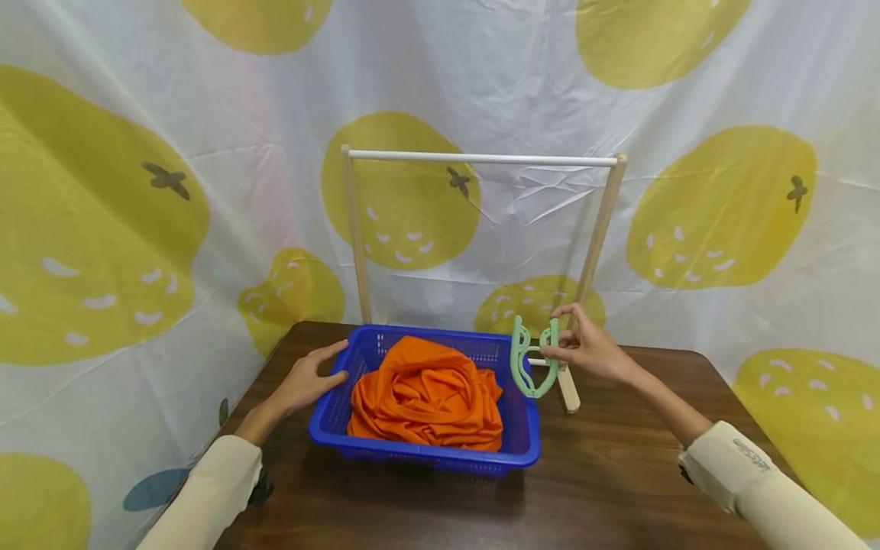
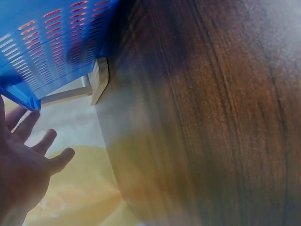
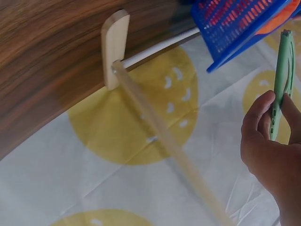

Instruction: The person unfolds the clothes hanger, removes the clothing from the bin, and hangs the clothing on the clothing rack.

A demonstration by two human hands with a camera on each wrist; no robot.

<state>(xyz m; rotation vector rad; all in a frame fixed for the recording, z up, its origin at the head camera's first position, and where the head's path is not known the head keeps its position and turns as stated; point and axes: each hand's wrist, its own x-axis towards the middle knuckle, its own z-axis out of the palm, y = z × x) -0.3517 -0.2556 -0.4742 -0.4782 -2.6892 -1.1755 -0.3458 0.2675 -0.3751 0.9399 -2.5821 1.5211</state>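
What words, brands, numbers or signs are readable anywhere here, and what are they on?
Right sleeve cuff: small dark lettering, too small and blurred to read.
Blue basket, green hanger, orange cloth: no lettering I can make out.

Left grip [image 1: 309,380] splayed — right grip [image 1: 590,347] raised, pinching.

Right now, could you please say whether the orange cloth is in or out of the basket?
In: the head view shows the orange cloth bunched inside the blue basket.
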